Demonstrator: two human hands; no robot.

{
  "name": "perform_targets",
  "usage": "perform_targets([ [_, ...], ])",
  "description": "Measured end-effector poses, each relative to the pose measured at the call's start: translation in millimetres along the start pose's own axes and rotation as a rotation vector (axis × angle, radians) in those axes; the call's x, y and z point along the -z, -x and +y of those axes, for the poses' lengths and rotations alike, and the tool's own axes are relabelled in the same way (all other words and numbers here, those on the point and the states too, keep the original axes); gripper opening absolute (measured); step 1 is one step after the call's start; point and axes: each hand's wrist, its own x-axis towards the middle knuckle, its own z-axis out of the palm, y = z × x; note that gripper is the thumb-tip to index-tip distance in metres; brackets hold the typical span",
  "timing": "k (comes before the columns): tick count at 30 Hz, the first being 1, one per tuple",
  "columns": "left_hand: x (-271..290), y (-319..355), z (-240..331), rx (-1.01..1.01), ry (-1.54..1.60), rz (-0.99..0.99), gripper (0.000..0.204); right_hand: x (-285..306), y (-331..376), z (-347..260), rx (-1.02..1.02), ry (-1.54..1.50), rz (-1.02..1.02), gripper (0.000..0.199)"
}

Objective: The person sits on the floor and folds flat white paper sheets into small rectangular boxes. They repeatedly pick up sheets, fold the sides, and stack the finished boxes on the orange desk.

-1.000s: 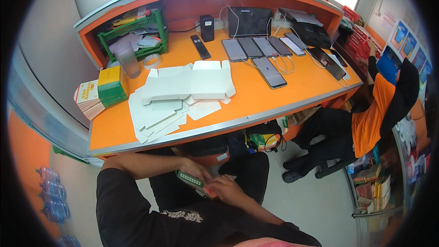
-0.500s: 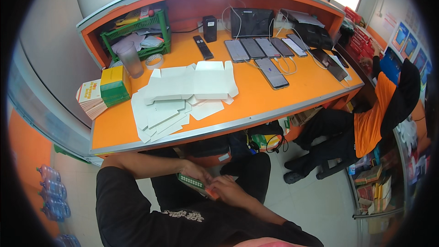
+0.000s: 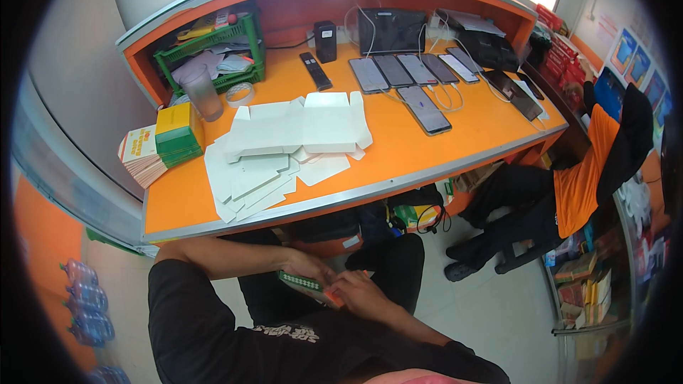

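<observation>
Over my lap, below the table's front edge, both hands are at work on a small carton with a green side patterned in white and an orange part at its right end. My left hand is closed on its far side. Bent close against the orange end are the fingers of my right hand, which grip it there. My hands hide much of the carton. On the table ahead lie flattened white cartons, spread in an overlapping pile. A stack of folded green, yellow and white cartons stands at their left.
Phones with white cables lie across the orange table. A tape roll, a frosted cup and a green tray rack are at the back left. To the right, another person in an orange top sits.
My right hand has shifted slightly at the carton's orange end, and a bit of orange now shows above its fingers. The left hand keeps its hold. The other person's arm has drawn in.
</observation>
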Motion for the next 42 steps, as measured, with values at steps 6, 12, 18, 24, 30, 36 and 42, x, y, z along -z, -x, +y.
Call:
perform_targets([
  [6,1,1,8,0.049,0.028,0.081,0.027,7,2,6,-0.003,-0.074,0.042,0.028],
  [12,-23,6,10,-0.012,0.127,0.050,0.030,17,7,3,-0.014,-0.196,-0.005,0.018],
  [18,-30,8,10,0.005,0.131,0.100,0.026,22,8,-1,-0.006,-0.154,-0.037,0.010],
  [24,-32,8,36,0.072,-0.333,0.265,0.047,32,2,7,-0.131,-0.205,-0.140,0.013],
  [30,-51,29,93,0.075,-0.362,0.359,0.044,40,-2,-5,-0.339,-0.178,-0.118,0.018],
  [36,-75,45,111,-0.540,-1.236,0.805,0.032,27,-5,54,-0.324,-0.456,-0.042,0.023],
  [42,-52,32,53,-0.526,-1.266,1.153,0.078,-5,-28,130,-0.715,-1.203,0.202,0.022],
])
